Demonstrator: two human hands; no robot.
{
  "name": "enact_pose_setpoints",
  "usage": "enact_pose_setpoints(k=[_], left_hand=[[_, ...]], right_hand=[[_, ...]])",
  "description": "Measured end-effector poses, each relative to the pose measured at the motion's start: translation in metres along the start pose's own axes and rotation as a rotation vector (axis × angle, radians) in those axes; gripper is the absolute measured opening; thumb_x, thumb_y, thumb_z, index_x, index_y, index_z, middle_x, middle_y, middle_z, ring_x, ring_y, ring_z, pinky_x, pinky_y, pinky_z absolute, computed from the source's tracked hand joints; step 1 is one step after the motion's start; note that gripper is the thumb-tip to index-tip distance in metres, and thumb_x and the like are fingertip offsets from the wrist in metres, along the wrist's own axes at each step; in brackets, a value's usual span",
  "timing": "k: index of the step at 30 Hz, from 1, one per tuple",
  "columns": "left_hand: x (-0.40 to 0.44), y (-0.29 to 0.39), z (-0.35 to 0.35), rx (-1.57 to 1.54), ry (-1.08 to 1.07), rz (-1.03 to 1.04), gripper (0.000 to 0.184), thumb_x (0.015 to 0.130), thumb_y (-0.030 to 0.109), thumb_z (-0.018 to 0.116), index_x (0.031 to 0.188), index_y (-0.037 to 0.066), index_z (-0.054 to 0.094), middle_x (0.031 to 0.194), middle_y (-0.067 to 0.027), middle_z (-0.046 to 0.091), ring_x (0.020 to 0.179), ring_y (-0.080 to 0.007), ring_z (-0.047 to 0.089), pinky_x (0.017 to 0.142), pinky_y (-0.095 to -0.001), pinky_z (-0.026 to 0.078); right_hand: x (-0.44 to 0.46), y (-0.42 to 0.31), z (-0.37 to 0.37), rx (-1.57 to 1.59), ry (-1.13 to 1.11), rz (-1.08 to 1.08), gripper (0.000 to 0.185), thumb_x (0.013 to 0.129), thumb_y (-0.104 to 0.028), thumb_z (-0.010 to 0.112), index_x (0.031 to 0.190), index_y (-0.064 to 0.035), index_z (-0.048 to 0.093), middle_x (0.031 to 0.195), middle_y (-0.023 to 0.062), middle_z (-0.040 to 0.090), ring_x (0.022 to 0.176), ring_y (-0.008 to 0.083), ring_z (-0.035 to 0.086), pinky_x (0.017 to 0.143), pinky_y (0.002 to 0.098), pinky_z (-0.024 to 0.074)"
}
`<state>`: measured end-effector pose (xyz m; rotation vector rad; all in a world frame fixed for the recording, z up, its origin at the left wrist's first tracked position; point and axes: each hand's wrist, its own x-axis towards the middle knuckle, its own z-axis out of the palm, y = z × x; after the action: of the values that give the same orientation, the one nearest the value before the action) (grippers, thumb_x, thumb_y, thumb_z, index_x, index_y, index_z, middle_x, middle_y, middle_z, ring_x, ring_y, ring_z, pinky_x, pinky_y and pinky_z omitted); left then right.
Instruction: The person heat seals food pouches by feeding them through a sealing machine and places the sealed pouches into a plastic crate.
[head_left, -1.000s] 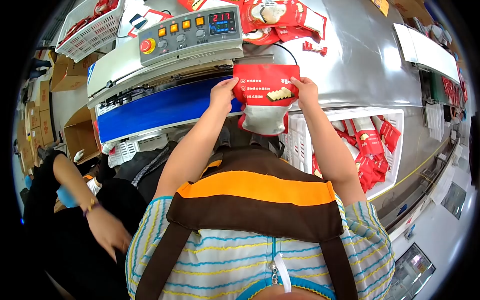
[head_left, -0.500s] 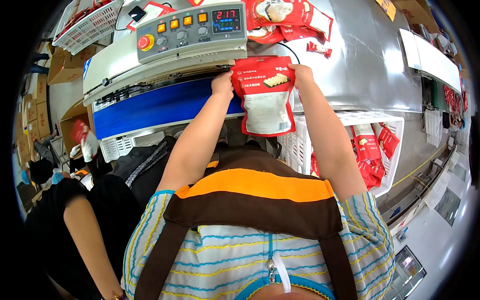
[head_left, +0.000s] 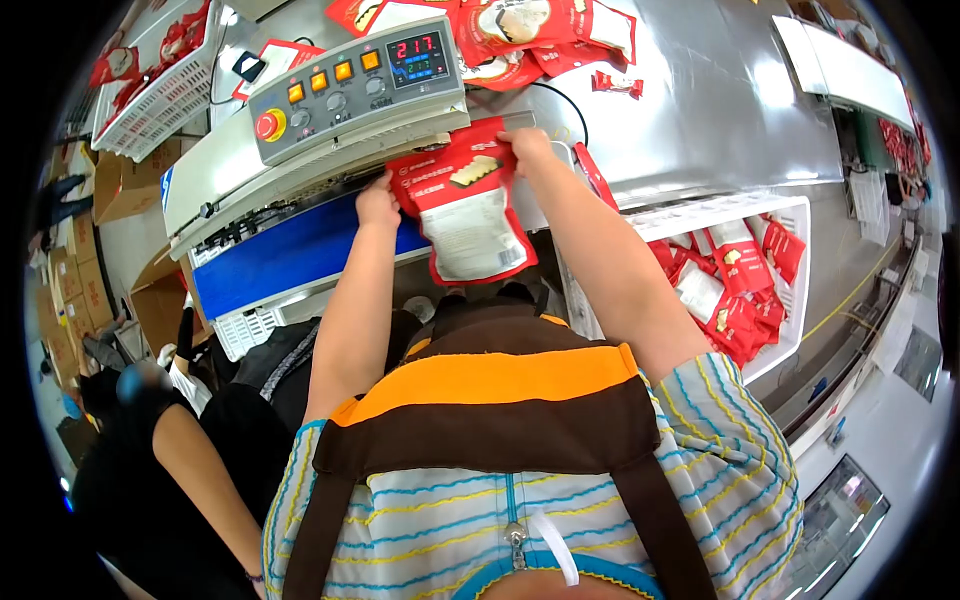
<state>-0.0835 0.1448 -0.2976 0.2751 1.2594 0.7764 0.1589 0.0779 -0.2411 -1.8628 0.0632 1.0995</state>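
Observation:
A red and white snack pouch [head_left: 468, 225] hangs from both my hands in front of the band sealing machine [head_left: 225, 190]. My left hand [head_left: 378, 203] grips its upper left corner, over the blue conveyor belt [head_left: 300, 238]. At the upper right corner, my right hand [head_left: 528, 150] is closed on the pouch edge. The pouch's top edge tilts up to the right and lies close against the machine's front right end. Whether that edge is inside the machine's slot, I cannot tell.
The machine's control panel [head_left: 355, 85] shows 217 in red digits. More red pouches [head_left: 540, 30] lie on the metal table [head_left: 700, 100]. A white crate [head_left: 795, 300] of pouches stands at my right, another crate [head_left: 150, 110] back left. A person's arm [head_left: 205, 490] is at my left.
Both my hands have carried the pouch left to the machine's end, and it has tilted. More of the right crate's pouches show, and another pouch edge appears beside my right forearm.

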Motion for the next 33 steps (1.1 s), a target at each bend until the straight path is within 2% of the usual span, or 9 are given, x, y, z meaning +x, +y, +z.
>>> enact_pose_setpoints(k=[4, 6, 10, 17, 22, 23, 26, 29, 33], left_hand=[[0.012, 0.021, -0.043, 0.068, -0.02, 0.001, 0.014, 0.079, 0.012, 0.052, 0.087, 0.005, 0.06, 0.064, -0.0029, 0.055, 0.044, -0.0121, 0.044, 0.037, -0.0242, 0.033], [0.003, 0.039, -0.05, 0.115, -0.042, 0.017, 0.026, 0.083, 0.013, 0.044, 0.104, 0.002, 0.054, 0.09, -0.0111, 0.06, 0.076, -0.0208, 0.059, 0.065, -0.0323, 0.048], [-0.018, 0.06, -0.066, 0.268, 0.03, 0.003, 0.04, 0.087, 0.024, 0.035, 0.121, 0.005, 0.04, 0.121, -0.0114, 0.045, 0.111, -0.0248, 0.043, 0.09, -0.0382, 0.039], [-0.114, 0.032, -0.067, 0.977, 0.422, 0.574, 0.034, 0.074, 0.01, 0.054, 0.104, -0.005, 0.047, 0.098, -0.0184, 0.051, 0.087, -0.0276, 0.05, 0.08, -0.0342, 0.04], [-0.189, 0.004, -0.008, 1.472, 0.347, 0.934, 0.034, 0.075, 0.006, 0.051, 0.105, -0.008, 0.045, 0.1, -0.0208, 0.05, 0.092, -0.0298, 0.048, 0.083, -0.0354, 0.037], [-0.186, 0.005, -0.008, 1.397, 0.227, 0.849, 0.033, 0.075, 0.005, 0.05, 0.105, -0.008, 0.045, 0.101, -0.0204, 0.049, 0.095, -0.0296, 0.047, 0.084, -0.0356, 0.036], [-0.196, -0.002, 0.007, 1.421, 0.059, 0.79, 0.024, 0.077, 0.004, 0.048, 0.1, -0.003, 0.047, 0.093, -0.0143, 0.049, 0.087, -0.0249, 0.047, 0.081, -0.0322, 0.037], [-0.2, -0.019, 0.023, 1.317, -0.036, 0.77, 0.02, 0.077, 0.003, 0.049, 0.096, 0.0, 0.048, 0.09, -0.0095, 0.048, 0.084, -0.0192, 0.047, 0.077, -0.0283, 0.038], [-0.195, -0.033, 0.044, 1.214, -0.224, 0.759, 0.019, 0.078, 0.001, 0.048, 0.097, 0.001, 0.048, 0.09, -0.0074, 0.051, 0.084, -0.0159, 0.048, 0.076, -0.0263, 0.038]], right_hand=[[0.054, 0.059, 0.047, 0.215, -0.176, 0.03, 0.023, 0.071, -0.014, 0.067, 0.075, 0.0073, 0.06, 0.076, 0.0163, 0.06, 0.065, 0.0257, 0.058, 0.059, 0.0411, 0.0481], [-0.006, 0.029, 0.048, -0.489, 0.022, -0.225, 0.025, 0.074, -0.021, 0.064, 0.074, 0.0039, 0.063, 0.073, 0.0153, 0.062, 0.064, 0.0249, 0.059, 0.058, 0.0386, 0.0482], [-0.047, -0.005, -0.008, 0.247, -0.332, -0.134, 0.018, 0.078, -0.016, 0.055, 0.075, 0.0019, 0.057, 0.064, 0.0114, 0.06, 0.047, 0.0194, 0.059, 0.045, 0.028, 0.0474], [-0.066, -0.015, -0.303, 0.458, 0.439, -0.6, 0.019, 0.079, -0.015, 0.049, 0.093, -0.0026, 0.053, 0.066, 0.0079, 0.056, 0.05, 0.0145, 0.055, 0.046, 0.0262, 0.0439], [0.02, 0.177, -0.543, 0.523, 1.4, -0.178, 0.035, 0.069, -0.01, 0.063, 0.097, 0.0041, 0.049, 0.082, 0.0138, 0.056, 0.057, 0.0234, 0.057, 0.047, 0.0337, 0.0477], [0.045, 0.232, -0.583, 0.41, 1.426, 0.09, 0.041, 0.067, -0.01, 0.066, 0.102, 0.0025, 0.047, 0.082, 0.015, 0.056, 0.057, 0.0256, 0.057, 0.043, 0.0328, 0.0455], [-0.006, 0.19, -0.556, 0.898, 0.976, 0.13, 0.052, 0.069, -0.011, 0.066, 0.115, -0.0045, 0.041, 0.072, 0.0111, 0.058, 0.072, 0.0268, 0.058, 0.057, 0.0327, 0.0458], [0.016, 0.183, -0.559, 1.009, 1.063, 0.02, 0.047, 0.07, -0.014, 0.065, 0.112, -0.003, 0.047, 0.073, 0.0119, 0.06, 0.077, 0.0257, 0.057, 0.066, 0.0347, 0.0451], [-0.016, 0.11, -0.542, 0.458, 1.288, -0.186, 0.027, 0.072, -0.018, 0.06, 0.089, 0.0028, 0.06, 0.091, 0.014, 0.061, 0.077, 0.0248, 0.058, 0.071, 0.0313, 0.0435]])
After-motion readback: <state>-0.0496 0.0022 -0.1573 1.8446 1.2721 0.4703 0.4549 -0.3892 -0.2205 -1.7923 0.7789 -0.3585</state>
